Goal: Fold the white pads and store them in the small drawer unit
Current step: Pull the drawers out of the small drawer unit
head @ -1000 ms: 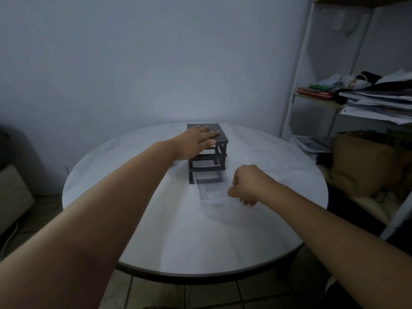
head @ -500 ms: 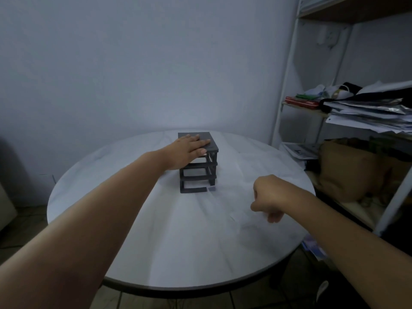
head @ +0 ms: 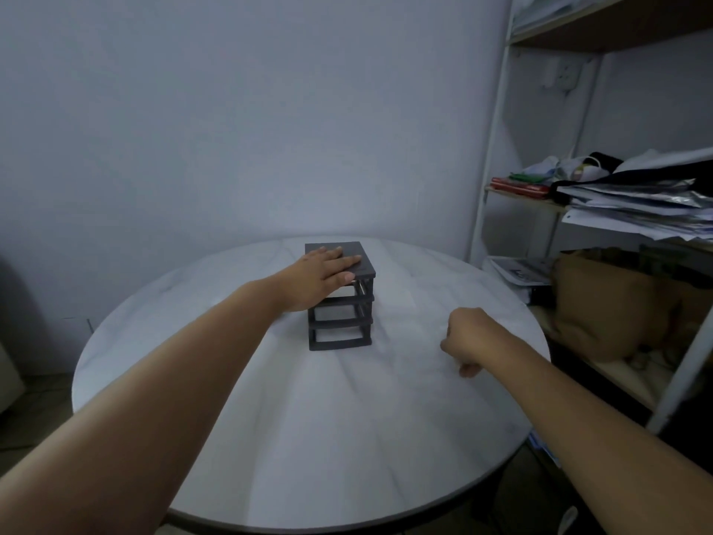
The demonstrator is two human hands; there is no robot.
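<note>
Head view: the camera looks down at a round table (head: pixel 308 438) with two bare arms reaching out over it.
Left hand (head: pixel 320 276): it lies flat on the top of the small drawer unit (head: pixel 341 299), with its fingers spread open and holding nothing. It looks like it is pressing the unit down so it does not slide.
Small drawer unit: it stands on the far middle of the table. It is a dark grey box frame, likely plastic, with a flat square top. The slots in the front look like bare holes, so the drawers seem to be out, but I cannot see them for sure.
Table top: it is round, smooth and pale, with soft grey streaks like stone, and a dark rim on the near side.
White pads: I cannot pick any out. White on white would be hard to see, so they may be there or not.
Right hand (head: pixel 468 339): it hovers low over the table, right of the unit and well apart from it. The fingers are curled into a loose fist. I cannot tell if they grip something small.
Shelf (head: pixel 540 195): it stands at the far right, with messy piles of paper, a red book and a brown bag.
Task so far: I think it is early or in the middle. No folded pad shows inside the unit, so folding and storing look left to do.
</note>
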